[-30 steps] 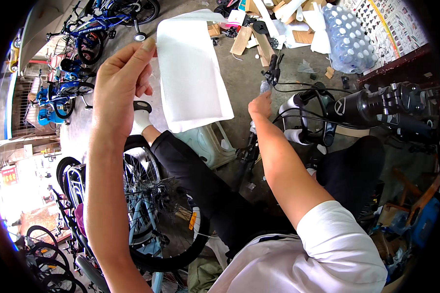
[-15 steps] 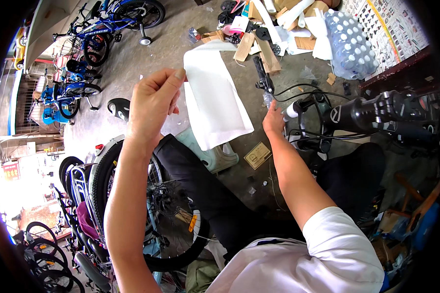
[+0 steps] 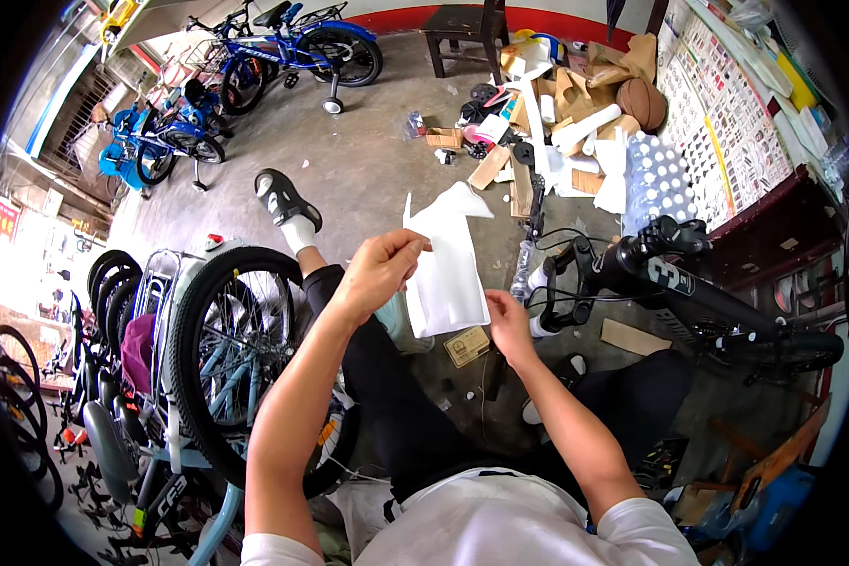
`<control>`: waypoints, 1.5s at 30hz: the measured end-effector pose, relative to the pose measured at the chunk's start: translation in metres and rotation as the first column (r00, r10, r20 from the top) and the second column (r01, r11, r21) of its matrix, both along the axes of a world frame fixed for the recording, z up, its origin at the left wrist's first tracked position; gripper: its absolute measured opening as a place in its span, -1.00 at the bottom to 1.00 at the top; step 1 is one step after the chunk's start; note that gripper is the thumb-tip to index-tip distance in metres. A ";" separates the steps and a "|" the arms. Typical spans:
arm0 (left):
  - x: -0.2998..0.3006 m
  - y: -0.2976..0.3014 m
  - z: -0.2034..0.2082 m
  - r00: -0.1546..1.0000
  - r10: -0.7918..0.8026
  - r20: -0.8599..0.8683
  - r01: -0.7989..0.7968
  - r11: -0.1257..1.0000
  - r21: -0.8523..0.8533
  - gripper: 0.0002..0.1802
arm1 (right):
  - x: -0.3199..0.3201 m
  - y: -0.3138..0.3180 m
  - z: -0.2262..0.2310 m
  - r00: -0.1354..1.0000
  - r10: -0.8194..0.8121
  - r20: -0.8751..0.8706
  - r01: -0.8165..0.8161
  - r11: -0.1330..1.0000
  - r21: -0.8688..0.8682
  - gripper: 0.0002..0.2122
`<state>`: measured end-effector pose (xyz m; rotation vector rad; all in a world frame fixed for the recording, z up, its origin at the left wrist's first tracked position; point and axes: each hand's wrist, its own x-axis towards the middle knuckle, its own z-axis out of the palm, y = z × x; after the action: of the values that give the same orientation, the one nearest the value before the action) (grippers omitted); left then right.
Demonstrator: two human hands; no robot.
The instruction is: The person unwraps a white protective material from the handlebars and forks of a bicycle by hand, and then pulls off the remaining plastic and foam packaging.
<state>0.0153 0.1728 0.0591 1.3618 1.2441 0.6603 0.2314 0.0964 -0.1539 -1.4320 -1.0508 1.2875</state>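
A white packing foam sheet hangs in front of me, its upper end folded over. My left hand is closed in a pinch on its left edge, thumb against the fingers. At the lower right corner, my right hand grips the sheet between thumb and fingers. Just right of the sheet is a black bicycle, its handlebar grip wrapped in clear plastic, close to my right hand. Behind the sheet, a pale green stool-like object is mostly hidden.
A bicycle wheel stands close on my left, among several parked bikes. A pile of cardboard and packing scraps, a basketball and a pack of plastic bottles lie farther off. A small brown card is on the floor.
My right hand has left the handlebar and taken hold of the sheet's lower right corner. My left hand has come lower and toward the middle with the sheet. The view has shifted.
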 end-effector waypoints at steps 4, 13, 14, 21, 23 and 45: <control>0.000 -0.036 -0.006 0.998 0.014 -0.062 -0.009 0.997 0.077 -0.71 | 0.017 -0.012 0.101 0.977 -0.006 -0.214 -0.009 0.997 -0.070 -0.65; 0.022 -0.080 0.017 0.948 -0.114 -0.296 0.166 0.973 0.157 -0.71 | 0.020 -0.016 0.123 0.675 0.274 -0.685 -0.473 0.873 -0.117 -0.27; 0.021 -0.081 0.019 0.901 -0.123 -0.416 0.220 0.956 0.193 -0.71 | 0.019 -0.017 0.123 0.707 0.291 -0.644 -0.450 0.888 -0.093 -0.26; 0.017 -0.097 0.017 0.528 0.005 -0.849 0.463 0.836 0.293 -0.78 | 0.005 -0.021 0.124 0.972 0.213 0.099 -0.220 0.974 0.060 -0.16; 0.021 -0.100 0.012 0.440 0.092 -0.893 0.487 0.811 0.323 -0.79 | 0.000 -0.019 0.122 0.887 0.007 0.462 -0.118 0.970 0.211 -0.09; -0.010 -0.099 -0.003 0.430 0.280 -0.858 0.244 0.879 0.409 -0.75 | 0.011 0.014 0.109 0.728 -0.333 0.599 0.027 0.888 0.460 -0.24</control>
<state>0.0057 0.0735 0.0561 2.3115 2.0469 0.1677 0.2428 0.1105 -0.0452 -1.6281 -1.4962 0.3205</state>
